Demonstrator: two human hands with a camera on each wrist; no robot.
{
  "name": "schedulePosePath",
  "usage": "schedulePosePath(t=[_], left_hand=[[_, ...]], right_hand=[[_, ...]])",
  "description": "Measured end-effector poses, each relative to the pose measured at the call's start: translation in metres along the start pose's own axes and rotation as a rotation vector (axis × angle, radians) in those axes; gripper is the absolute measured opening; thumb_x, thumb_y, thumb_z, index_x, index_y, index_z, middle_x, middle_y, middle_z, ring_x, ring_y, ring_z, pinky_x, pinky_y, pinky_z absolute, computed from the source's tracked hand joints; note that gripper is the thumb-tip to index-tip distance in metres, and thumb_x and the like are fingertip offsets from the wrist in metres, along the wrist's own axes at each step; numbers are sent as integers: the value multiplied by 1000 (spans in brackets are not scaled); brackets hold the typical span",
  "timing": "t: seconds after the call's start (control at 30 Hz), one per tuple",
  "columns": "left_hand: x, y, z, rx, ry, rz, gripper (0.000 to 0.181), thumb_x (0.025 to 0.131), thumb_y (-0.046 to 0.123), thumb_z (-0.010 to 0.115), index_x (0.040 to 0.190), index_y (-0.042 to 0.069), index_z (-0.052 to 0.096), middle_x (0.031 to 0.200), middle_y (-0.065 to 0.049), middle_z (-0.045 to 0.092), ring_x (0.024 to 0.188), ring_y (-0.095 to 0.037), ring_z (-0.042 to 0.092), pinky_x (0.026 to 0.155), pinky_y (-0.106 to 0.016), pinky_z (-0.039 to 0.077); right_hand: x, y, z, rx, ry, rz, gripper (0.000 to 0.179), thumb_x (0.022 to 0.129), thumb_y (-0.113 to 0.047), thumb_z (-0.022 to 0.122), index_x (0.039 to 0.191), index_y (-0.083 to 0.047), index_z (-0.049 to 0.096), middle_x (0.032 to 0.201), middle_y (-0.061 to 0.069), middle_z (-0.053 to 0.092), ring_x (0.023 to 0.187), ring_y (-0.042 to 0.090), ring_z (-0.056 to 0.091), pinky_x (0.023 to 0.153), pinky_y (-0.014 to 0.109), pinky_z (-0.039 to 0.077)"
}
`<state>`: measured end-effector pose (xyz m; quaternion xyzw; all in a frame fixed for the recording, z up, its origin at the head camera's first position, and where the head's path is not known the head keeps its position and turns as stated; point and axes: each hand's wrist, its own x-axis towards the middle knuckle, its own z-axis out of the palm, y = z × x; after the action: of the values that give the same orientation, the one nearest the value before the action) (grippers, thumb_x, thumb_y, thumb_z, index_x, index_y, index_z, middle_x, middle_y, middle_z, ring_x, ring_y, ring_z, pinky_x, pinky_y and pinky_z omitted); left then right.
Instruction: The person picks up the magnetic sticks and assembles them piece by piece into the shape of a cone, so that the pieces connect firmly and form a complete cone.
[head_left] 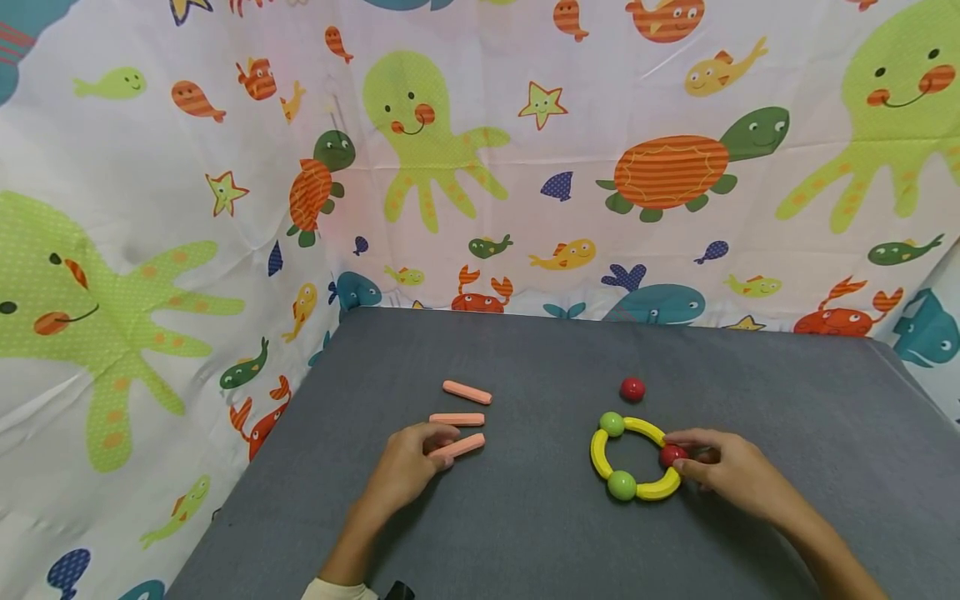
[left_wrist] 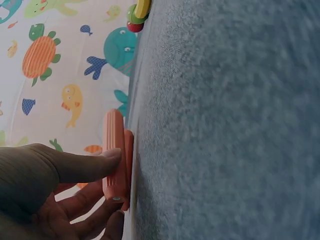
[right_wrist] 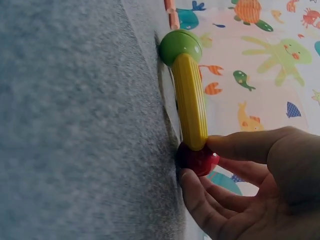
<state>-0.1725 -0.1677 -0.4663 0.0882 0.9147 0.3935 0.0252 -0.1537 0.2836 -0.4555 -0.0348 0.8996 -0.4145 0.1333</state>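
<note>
Left hand [head_left: 408,464] pinches a peach stick [head_left: 462,446] between thumb and fingers, its long axis pointing right and slightly away; two other sticks [head_left: 459,419] lie just beyond. Well rightward, a yellow-green ring [head_left: 599,454] extends left from the right hand [head_left: 738,471], whose fingers pinch its red ball [head_left: 671,456].

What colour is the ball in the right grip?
Red; the ball shows best in the right wrist view.

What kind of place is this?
It looks like a play corner, maybe indoors: a cheerful sea-animal cloth hangs behind a grey surface, which has a colourful toy ring and peach sticks on it.
</note>
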Motion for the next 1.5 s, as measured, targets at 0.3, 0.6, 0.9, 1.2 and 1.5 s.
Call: schedulePosePath(t=[0.3,0.6,0.9,1.2,1.5], left_hand=[[4,4,4,-10,35,31,36,93,7,81,128,16,76,101,0,74,85,-14,64,75,-32,53],[8,12,10,-43,52,49,37,91,4,82,127,13,76,116,-5,76,93,-17,71,81,-39,59],[16,24,23,-42,41,131,36,91,2,82,126,8,75,116,-8,73,102,-23,73,89,-44,60],[33,39,40,-128,16,188,37,93,3,80,128,8,71,120,-7,74,103,-22,73,92,-45,59],[50,60,60,-167,8,236,36,96,7,79,131,8,70,118,-5,72,109,-21,70,98,-41,58]], right_hand=[[-3,1,6,-14,51,-4,41,96,-30,81,126,-4,71,106,6,76,82,17,71,66,30,59],[-5,-3,5,-2,-15,-18,46,92,-29,84,129,-5,70,104,7,73,82,20,70,65,32,58],[-5,-2,3,0,-51,-16,41,94,-27,81,128,-5,72,101,7,71,82,22,66,65,32,57],[-5,1,5,-3,-45,-18,40,94,-28,81,127,-6,73,100,6,71,82,21,66,64,31,57],[-4,0,7,-20,-25,-10,40,93,-28,83,125,-6,74,98,6,70,82,22,64,63,31,57]])
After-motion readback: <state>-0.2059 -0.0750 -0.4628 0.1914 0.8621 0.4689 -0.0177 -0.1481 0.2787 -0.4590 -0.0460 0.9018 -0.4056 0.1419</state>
